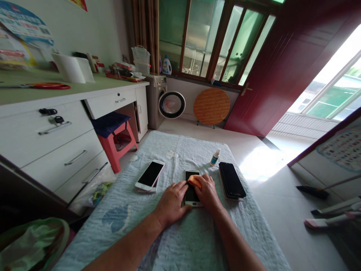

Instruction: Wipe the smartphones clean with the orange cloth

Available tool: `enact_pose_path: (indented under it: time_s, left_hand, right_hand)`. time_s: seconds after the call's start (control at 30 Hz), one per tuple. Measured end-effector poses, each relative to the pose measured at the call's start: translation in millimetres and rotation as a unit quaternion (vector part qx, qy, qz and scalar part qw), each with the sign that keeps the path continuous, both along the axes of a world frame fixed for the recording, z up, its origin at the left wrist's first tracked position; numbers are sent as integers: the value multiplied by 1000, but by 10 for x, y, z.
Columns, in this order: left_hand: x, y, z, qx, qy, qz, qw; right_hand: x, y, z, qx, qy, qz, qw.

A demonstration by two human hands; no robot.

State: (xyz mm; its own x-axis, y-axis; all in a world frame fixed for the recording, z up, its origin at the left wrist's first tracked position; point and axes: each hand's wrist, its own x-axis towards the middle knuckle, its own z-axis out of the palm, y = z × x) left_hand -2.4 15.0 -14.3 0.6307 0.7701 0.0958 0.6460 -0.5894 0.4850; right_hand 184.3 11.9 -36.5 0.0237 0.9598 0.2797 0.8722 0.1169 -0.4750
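Observation:
A white-framed phone [191, 194] lies face up in the middle of a table covered with a pale blue cloth [180, 233]. My left hand [172, 201] rests flat along the phone's left edge, fingers spread and touching it. My right hand [207, 192] presses a small orange cloth [194, 181] onto the phone's screen, fingers closed over it.
Two stacked white phones [150, 175] lie to the left, a stack of dark phones [231, 180] to the right, and a small spray bottle [214, 157] behind. A white drawer unit [56, 139] and a red stool [115, 139] stand at the left. A broom [324, 190] lies on the floor at the right.

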Motion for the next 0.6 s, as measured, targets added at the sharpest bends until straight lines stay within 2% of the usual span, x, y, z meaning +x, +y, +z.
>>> enact_pose_path:
  time_s: [0.17,0.6]
  left_hand:
    - [0,-7,7,-1,0,0,1000]
    - [-1,-1,-7,8,-3,3,1000]
  right_hand:
    - [1,8,3,7,-2,-7,1000]
    - [-23,14,193,18,121,-28,992]
